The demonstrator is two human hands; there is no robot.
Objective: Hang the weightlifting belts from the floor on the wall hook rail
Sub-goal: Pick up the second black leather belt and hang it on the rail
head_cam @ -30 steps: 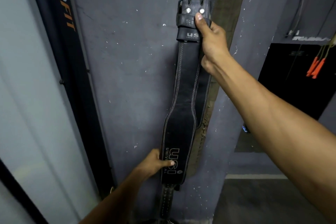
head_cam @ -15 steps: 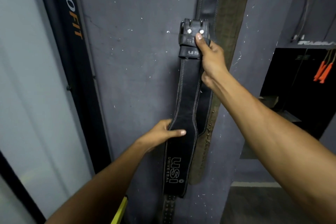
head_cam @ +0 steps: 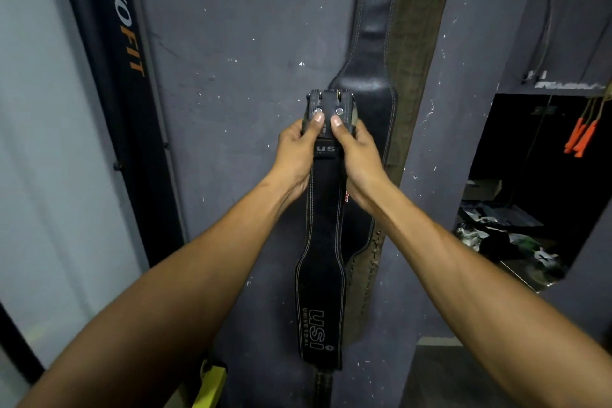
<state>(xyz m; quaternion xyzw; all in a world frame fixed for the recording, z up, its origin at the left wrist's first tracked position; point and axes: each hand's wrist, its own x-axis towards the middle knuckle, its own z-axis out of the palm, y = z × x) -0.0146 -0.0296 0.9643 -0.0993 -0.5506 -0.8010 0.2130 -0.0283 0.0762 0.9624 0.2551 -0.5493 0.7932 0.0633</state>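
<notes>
head view: both hands up at the buckle end of the black USI belt (head_cam: 320,242), held against the grey wall (head_cam: 231,109).
left hand (head_cam: 296,151): fingers clamped on the buckle's left side.
right hand (head_cam: 359,152): same, right side.
belt feel: thick stitched leather, looks stiff and heavy-ish, hangs straight.
best hold: the buckle end (head_cam: 328,106).
neighbours: 2 hung belts (head_cam: 377,43) just behind it.

A black leather belt (head_cam: 323,225) with pale stitching and "USI UNIVERSAL" print hangs vertically – buckle end up, the wide padded part low. Behind it, flat against the wall, hang a worn black belt (head_cam: 376,43) and – just beside that – an olive-brown belt (head_cam: 420,53).
</notes>
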